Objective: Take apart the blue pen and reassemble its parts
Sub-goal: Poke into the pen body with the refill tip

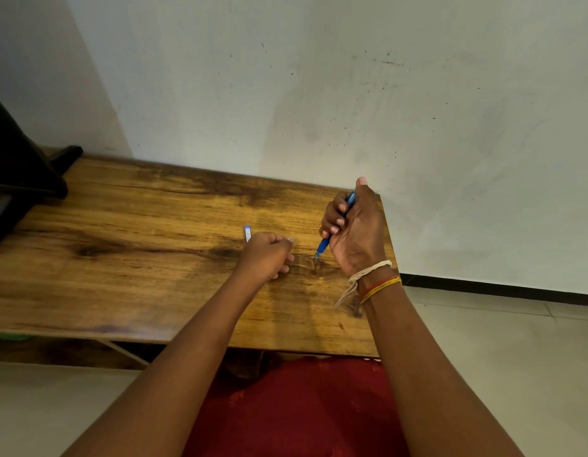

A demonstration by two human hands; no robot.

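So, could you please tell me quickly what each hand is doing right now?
Left hand: closed in a loose fist; a small blue-and-white piece shows at its far side, grip unclear.
Right hand: closed around the blue plastic pen, tip down near the wooden table.

Blue, amber and red around the hands

Under both hands, the amber-brown wooden worktop (137, 258) shows dark grain streaks; a bright blue plastic pen (325, 244) sits in the right hand (355, 229), whose wrist carries cream, red and yellow threads (378, 282); below the arms, dark red patterned cloth (296, 407).
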